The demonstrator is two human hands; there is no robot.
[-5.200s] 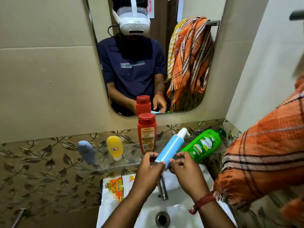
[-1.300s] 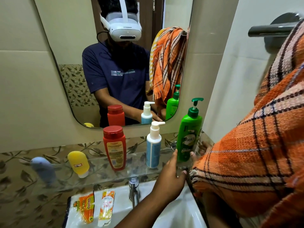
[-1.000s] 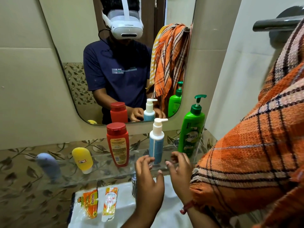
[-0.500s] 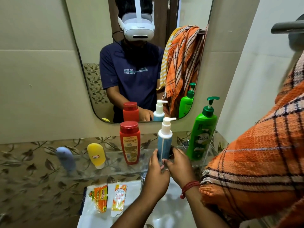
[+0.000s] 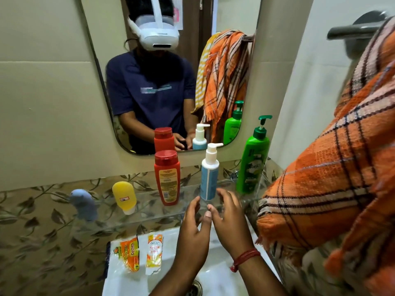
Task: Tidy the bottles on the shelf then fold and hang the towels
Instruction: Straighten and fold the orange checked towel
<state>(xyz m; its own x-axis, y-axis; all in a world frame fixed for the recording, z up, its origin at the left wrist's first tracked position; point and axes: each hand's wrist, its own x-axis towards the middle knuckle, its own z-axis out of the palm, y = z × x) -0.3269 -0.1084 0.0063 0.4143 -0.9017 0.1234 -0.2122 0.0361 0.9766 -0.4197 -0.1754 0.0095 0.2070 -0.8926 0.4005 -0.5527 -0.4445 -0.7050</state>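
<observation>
Upright on the glass shelf (image 5: 147, 207) stand a red bottle (image 5: 167, 177), a blue pump bottle (image 5: 209, 174) and a green pump bottle (image 5: 253, 160). Left of them rest a yellow tube (image 5: 124, 197) on its cap and a grey-blue tube (image 5: 84, 204). My left hand (image 5: 193, 230) and my right hand (image 5: 230, 221) hover just in front of the blue bottle's base, fingers apart, holding nothing. An orange plaid towel (image 5: 333, 171) hangs from the rail (image 5: 352, 30) at the right.
A white sink (image 5: 215, 276) lies below the shelf, with two sachets (image 5: 140, 253) on its left rim. The mirror (image 5: 171, 71) above reflects the person, the bottles and a yellow striped towel behind the orange one. A wall closes the right side.
The blue and green bottles, lying down five seconds ago, now stand upright. In the last half second both hands drew back slightly from the blue bottle's base and opened.
</observation>
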